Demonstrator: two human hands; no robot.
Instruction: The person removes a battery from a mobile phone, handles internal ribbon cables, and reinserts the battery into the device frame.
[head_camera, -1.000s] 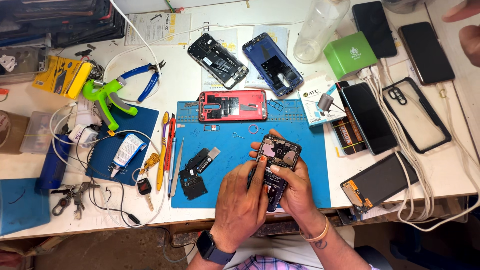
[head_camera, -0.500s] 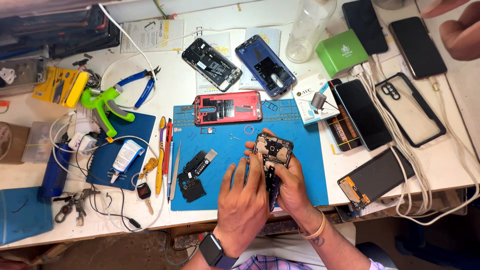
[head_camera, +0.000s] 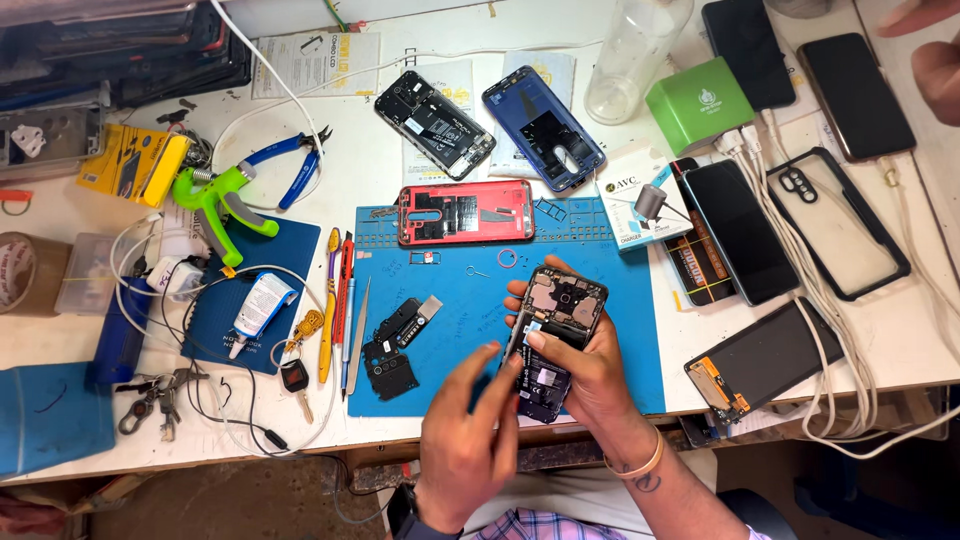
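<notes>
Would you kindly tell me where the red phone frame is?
In the head view, the red phone frame lies along the blue mat's top edge, below the blue back cover.

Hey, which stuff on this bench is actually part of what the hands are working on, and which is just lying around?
In hand:
opened phone, held by right hand
left hand, fingers at its edge
blue mat beneath

Lying about:
red frame
blue back cover
pliers
green box
keys

Left hand (head_camera: 468, 440): bare, dark smartwatch (head_camera: 408, 517) on wrist. Right hand (head_camera: 590, 375): bare, thin tan band (head_camera: 640, 465) at wrist, small dark tattoo (head_camera: 648, 484) just past it. Plaid shirt (head_camera: 540, 525), pink-purple, at bottom edge.
</notes>
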